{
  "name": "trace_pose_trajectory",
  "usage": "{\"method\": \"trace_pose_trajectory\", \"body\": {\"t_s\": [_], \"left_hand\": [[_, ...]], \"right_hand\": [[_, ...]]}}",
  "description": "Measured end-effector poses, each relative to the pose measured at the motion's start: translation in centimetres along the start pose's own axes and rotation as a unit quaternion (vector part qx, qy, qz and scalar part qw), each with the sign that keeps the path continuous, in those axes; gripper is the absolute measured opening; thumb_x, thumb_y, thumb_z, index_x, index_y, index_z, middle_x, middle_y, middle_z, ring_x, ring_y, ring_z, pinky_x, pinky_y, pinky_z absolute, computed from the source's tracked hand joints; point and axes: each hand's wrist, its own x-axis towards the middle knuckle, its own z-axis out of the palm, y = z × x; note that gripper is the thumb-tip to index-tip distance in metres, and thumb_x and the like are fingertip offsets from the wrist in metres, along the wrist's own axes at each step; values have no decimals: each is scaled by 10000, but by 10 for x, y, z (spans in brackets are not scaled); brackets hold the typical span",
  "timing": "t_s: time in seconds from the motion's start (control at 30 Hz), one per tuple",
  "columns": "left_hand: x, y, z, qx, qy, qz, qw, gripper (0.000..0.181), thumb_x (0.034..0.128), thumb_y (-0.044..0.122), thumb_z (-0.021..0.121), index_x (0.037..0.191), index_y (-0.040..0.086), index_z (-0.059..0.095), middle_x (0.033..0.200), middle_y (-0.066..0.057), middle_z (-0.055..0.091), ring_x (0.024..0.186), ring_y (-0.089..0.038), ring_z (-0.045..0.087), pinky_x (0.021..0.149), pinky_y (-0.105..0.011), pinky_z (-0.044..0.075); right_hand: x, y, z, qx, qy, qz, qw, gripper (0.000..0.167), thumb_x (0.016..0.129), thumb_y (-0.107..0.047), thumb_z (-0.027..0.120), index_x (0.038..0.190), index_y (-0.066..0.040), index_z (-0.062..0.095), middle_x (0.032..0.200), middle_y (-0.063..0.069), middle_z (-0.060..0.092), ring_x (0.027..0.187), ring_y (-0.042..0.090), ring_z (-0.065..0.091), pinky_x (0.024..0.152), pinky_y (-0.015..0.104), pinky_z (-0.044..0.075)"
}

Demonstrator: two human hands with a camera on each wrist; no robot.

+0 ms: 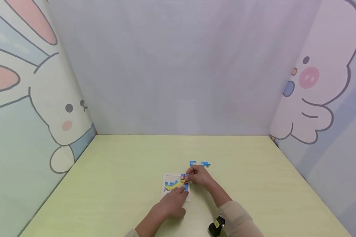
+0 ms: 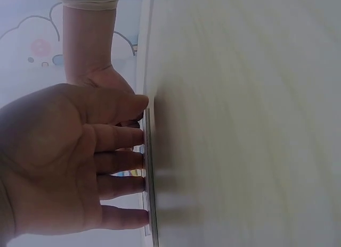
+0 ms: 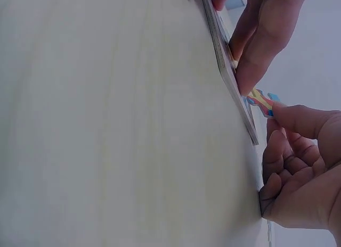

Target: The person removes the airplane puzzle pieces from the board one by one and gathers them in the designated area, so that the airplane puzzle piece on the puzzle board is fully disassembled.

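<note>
A square puzzle board with a pale wooden rim lies on the table, partly filled with blue, yellow and white pieces. My left hand rests its nearly straight fingers on the board's near right part, covering some of the picture. At the board's right side, my right hand pinches a colourful puzzle piece between thumb and fingers. That piece, red, yellow and blue, stands tilted above the board's surface in the right wrist view. The remaining fingers of the right hand are curled.
Beyond the right hand lie a loose blue-and-white piece and another loose blue piece, partly hidden by the hand. A black device sits by the right sleeve. Printed curtains border the pale yellow-green table.
</note>
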Motion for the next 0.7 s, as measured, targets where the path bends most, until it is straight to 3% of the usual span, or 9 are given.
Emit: {"method": "trace_pose_trajectory", "body": {"t_s": [0.33,0.43,0.7], "left_hand": [[-1,0,-2,-60,29,-72,10000,525,827,270,642,1303,77,534,1383,-98,438,1269,-269,391,972,-428,382],[-2,0,-3,-125,62,-71,9999,508,845,293,629,1297,78,544,1382,-100,443,1269,-257,394,968,-428,386],[-14,-2,-8,-64,487,-61,9988,479,859,306,614,1270,65,567,1362,-108,462,1254,-279,412,937,-457,405]], "right_hand": [[-7,-6,-1,182,59,-182,9997,111,824,7,646,913,53,598,756,58,575,646,147,491,562,276,403],[-6,2,-3,334,155,-250,9990,126,812,-16,674,903,36,603,755,47,577,673,160,515,585,281,420],[-13,0,-10,490,325,-154,9982,141,827,-68,686,907,18,607,773,56,598,699,169,531,628,300,449]]}}
